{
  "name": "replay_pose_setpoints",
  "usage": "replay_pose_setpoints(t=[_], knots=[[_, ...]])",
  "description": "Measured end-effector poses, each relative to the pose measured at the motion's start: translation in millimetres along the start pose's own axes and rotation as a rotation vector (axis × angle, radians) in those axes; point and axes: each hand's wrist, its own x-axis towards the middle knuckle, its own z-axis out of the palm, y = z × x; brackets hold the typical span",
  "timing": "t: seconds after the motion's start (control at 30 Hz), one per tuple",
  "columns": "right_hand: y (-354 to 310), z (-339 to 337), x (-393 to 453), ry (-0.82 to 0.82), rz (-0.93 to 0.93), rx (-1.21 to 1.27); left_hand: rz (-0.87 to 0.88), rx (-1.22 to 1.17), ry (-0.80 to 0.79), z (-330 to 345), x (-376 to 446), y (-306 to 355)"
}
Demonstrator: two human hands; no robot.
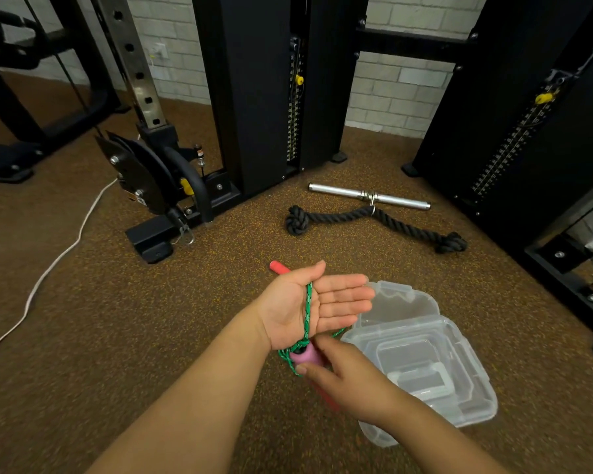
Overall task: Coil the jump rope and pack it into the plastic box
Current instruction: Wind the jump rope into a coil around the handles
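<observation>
My left hand (317, 304) is held palm up with fingers straight, and the green jump rope (307, 311) runs across the palm, wound around the hand. One red handle (278, 267) sticks out behind that hand at the thumb side. My right hand (351, 374) grips the other handle (305, 357), pink at its rope end and red lower down, just under the left palm. The clear plastic box (456, 381) lies open on the floor to the right, its lid (404, 302) folded back beyond it.
A black knotted rope attachment (377, 218) and a chrome bar (368, 196) lie on the brown speckled floor ahead. Black cable-machine columns (254, 90) stand behind and at the right (528, 114). A white cord (59, 254) trails across the floor on the left.
</observation>
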Motion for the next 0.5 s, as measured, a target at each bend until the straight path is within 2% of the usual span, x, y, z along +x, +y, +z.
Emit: replay_pose_setpoints(t=[0.13, 0.27, 0.43, 0.5], knots=[[-3, -2, -1, -0.021, 0.065, 0.068, -0.039, 0.037, -0.048, 2, -4, 1], [0, -38, -4, 0.02, 0.158, 0.004, -0.026, 0.031, -0.098, 0, -11, 7], [1, -61, 1, 0.248, 0.064, 0.211, -0.058, 0.096, -0.124, 1, -19, 7], [-9, -58, 3, 0.219, -0.016, 0.318, -0.074, 0.129, -0.132, 4, -20, 6]])
